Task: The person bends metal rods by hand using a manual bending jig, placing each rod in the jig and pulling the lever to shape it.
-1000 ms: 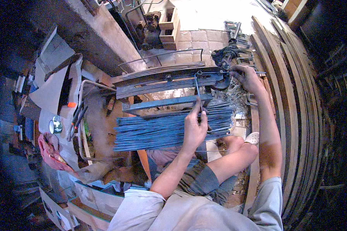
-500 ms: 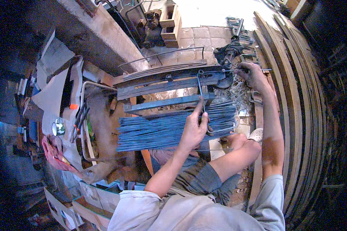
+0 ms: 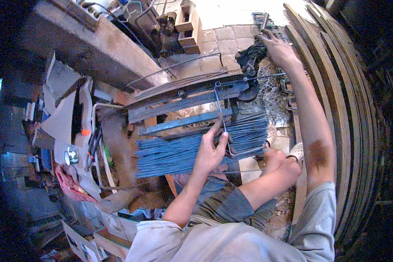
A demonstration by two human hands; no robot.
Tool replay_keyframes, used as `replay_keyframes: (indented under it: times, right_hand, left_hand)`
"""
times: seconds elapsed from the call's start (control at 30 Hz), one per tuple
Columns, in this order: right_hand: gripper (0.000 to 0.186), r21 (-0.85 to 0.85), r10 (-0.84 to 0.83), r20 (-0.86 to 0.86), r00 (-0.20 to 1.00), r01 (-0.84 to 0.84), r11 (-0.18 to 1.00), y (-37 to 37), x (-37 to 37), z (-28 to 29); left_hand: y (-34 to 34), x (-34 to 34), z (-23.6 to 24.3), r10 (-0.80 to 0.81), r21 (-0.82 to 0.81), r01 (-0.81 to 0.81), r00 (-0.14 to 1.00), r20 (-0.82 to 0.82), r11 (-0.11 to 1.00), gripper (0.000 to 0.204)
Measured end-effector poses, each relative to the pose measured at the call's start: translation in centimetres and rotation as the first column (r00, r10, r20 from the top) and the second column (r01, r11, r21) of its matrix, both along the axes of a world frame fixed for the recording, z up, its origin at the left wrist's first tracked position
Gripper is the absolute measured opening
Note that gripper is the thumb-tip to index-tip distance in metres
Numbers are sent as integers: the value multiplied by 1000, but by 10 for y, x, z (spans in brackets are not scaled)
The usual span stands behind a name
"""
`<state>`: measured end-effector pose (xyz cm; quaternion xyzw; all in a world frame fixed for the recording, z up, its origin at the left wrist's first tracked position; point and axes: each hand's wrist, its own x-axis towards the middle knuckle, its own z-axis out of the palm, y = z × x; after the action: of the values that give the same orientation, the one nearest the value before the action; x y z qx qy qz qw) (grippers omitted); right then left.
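My left hand (image 3: 212, 146) grips a bent steel rod (image 3: 220, 107), whose upper end lies at a dark metal bending jig (image 3: 196, 91). Below the jig lies a wide bundle of straight blue-grey rods (image 3: 166, 155), partly under that hand. At the upper right my right hand (image 3: 277, 50) has its fingers apart at the upright metal lever (image 3: 264, 22), beside a dark cloth-like mass (image 3: 251, 59); whether the fingertips touch the lever is unclear. A straight rod (image 3: 270, 76) sticks out rightward from the jig, below that hand.
Long timber boards (image 3: 327, 109) run along the right. A pile of bent wire pieces (image 3: 270, 105) lies beside the jig. At left are cardboard (image 3: 59, 113), an enamel mug (image 3: 72, 155), long-handled tools (image 3: 96, 135) and pink cloth (image 3: 72, 183). Wooden boxes (image 3: 188, 39) stand at the back.
My right hand has left the rod at the jig and moved up and forward to the lever. My left hand keeps hold of the bent rod. The view has shifted slightly.
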<state>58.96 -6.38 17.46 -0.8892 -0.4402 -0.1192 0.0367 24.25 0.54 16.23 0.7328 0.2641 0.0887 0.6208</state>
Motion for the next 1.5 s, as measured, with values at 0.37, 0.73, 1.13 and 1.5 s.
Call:
replay_keyframes:
  times: [0.37, 0.73, 1.13, 1.5]
  right_hand:
    - [41, -216, 10, -69, 998, -24, 976, 16, 35, -24]
    - [40, -96, -4, -28, 1000, 2, 995, 9, 29, -35]
    - [45, -135, -67, -90, 994, 54, 989, 8, 29, -38]
    - [50, -153, -88, -93, 992, 74, 985, 14, 31, -42]
  left_hand:
    - [-8, 0, 1, 14, 50, -14, 1000, -1, 999, 53]
    - [-44, -25, -28, 327, -777, -54, 924, 200, 627, 63]
    - [-141, 11, -61, 694, -951, 79, 666, 274, 299, 59]
    - [-126, -16, -32, 578, -967, -127, 816, 23, 219, 57]
